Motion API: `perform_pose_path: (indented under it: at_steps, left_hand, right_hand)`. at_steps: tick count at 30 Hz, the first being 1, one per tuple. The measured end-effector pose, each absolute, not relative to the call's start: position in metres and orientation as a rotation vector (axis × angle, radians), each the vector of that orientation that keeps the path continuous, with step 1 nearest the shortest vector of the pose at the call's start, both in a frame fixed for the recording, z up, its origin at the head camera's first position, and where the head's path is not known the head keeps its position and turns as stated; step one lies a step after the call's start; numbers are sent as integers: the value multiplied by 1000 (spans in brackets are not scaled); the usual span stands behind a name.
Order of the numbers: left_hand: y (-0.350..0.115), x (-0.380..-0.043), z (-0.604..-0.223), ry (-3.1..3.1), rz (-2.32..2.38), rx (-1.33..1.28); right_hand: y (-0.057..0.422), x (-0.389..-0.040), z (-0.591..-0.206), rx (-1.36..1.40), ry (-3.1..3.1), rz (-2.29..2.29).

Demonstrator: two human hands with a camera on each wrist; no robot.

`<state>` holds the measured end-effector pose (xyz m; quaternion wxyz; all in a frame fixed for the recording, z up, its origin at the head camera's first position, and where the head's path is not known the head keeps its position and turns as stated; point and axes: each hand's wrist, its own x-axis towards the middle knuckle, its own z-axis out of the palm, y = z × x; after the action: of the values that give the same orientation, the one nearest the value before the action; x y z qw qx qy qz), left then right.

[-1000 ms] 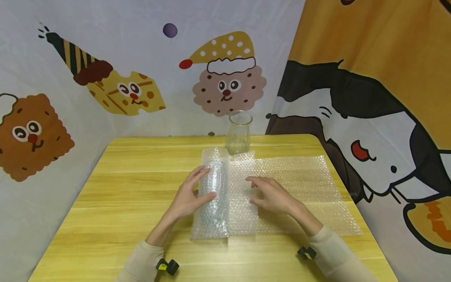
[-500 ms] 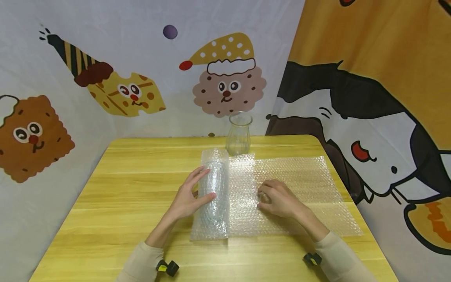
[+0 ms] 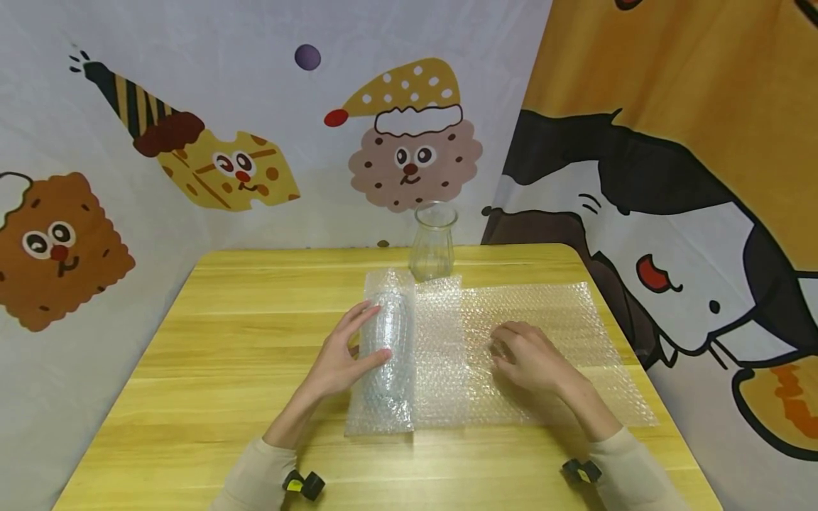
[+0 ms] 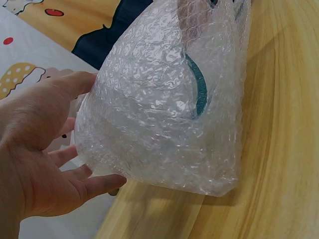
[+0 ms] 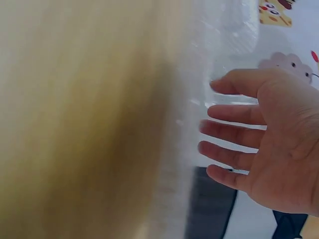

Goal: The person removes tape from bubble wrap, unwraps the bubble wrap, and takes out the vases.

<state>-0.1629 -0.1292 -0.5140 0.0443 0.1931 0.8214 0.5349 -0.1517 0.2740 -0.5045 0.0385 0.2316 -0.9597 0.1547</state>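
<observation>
A roll of bubble wrap lies lengthwise on the table, around a long rounded thing mostly hidden by the wrap. Through the plastic a teal curved edge shows in the left wrist view. My left hand rests against the roll's left side, with thumb and index fingertips on its top and the fingers spread. The unrolled bubble wrap sheet runs flat to the right, overlapping near the roll. Over that sheet is my right hand, holding nothing, its fingers extended and apart in the right wrist view.
A clear glass vase stands upright at the back of the wooden table, just behind the bubble wrap. Behind the table hangs a cloth backdrop with cartoon prints.
My right hand has moved rightward over the sheet, away from the roll. The left hand, the roll and the vase have stayed in place.
</observation>
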Motion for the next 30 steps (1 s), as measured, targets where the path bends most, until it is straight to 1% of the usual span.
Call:
perform_pose_path:
  at_steps: [7,12,20,30]
  left_hand:
    - [-129,-162,-513,2500,1639,580]
    - [-128,-163,-513,2496,1642,575]
    - [-127,-163,-512,2507,1626,573]
    - [-127,-163,-512,2505,1631,571]
  right_hand:
    - [272,-157,-481,653,-2891,562]
    - [246,-159,-474,773,-2851,609]
    - [208,-161,-487,1007,-2938,528]
    - [206,-162,-511,1101,-3062,418]
